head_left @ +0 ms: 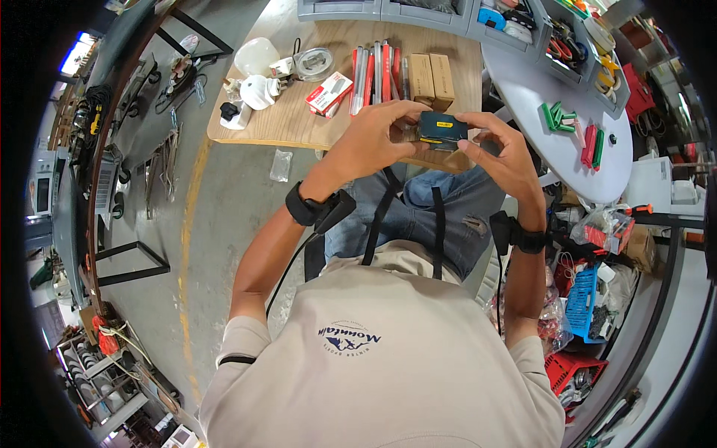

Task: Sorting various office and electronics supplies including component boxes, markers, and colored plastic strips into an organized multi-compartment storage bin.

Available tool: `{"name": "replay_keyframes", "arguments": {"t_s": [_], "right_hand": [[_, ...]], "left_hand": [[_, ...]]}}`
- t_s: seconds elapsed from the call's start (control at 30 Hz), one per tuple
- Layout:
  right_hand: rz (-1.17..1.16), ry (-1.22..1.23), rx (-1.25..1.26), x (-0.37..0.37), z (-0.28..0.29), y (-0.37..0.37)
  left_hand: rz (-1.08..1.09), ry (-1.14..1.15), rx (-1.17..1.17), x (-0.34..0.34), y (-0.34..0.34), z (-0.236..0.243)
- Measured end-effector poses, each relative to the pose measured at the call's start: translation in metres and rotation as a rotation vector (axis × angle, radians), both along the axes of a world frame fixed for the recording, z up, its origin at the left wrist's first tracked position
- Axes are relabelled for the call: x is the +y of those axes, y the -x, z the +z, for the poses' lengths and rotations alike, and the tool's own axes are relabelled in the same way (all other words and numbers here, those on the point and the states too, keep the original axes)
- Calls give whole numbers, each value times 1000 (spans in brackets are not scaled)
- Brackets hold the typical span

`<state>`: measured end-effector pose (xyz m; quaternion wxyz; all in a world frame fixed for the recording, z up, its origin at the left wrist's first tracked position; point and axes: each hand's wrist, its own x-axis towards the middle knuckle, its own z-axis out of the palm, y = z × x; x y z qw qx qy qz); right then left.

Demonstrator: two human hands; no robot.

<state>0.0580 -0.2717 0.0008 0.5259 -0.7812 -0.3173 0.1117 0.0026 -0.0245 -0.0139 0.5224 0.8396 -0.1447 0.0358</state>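
Observation:
A small dark blue-black box-like item with a yellow label is held over the near edge of the wooden table. My left hand grips its left end, fingers curled around it. My right hand holds its right end between thumb and fingers. Just beyond lie two brown boxes, a row of red and silver stick-like items and red-and-white small boxes.
White round items and a coil in a clear case sit at the table's left. Grey bins line the back. A white side table holds green and red pieces. Crowded baskets stand at right, metal frames at left.

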Motion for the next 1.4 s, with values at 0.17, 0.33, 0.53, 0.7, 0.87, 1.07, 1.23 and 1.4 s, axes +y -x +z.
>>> {"name": "replay_keyframes", "arguments": {"t_s": [0.17, 0.33, 0.53, 0.7, 0.87, 1.07, 1.23, 1.4], "right_hand": [[-2, 19, -14, 0, 2, 2], [40, 48, -40, -6, 8, 7], [65, -211, -64, -7, 29, 14], [66, -413, 87, -1, 51, 32], [61, -399, -131, 0, 74, 38], [5, -459, -383, 4, 83, 39], [-77, -385, -811, 9, 95, 37], [-34, -476, -787, 9, 91, 34]], "left_hand": [[30, -9, 2, -5, 3, 0], [70, -90, -207, -7, 11, 10], [45, -15, -473, -6, 12, 49], [7, -29, -641, -7, 14, 73], [-2, 36, -717, -7, 21, 84], [4, 139, -701, -11, 28, 100], [-16, 218, -471, -12, 33, 100], [-218, 489, -369, -14, 38, 106]]}}
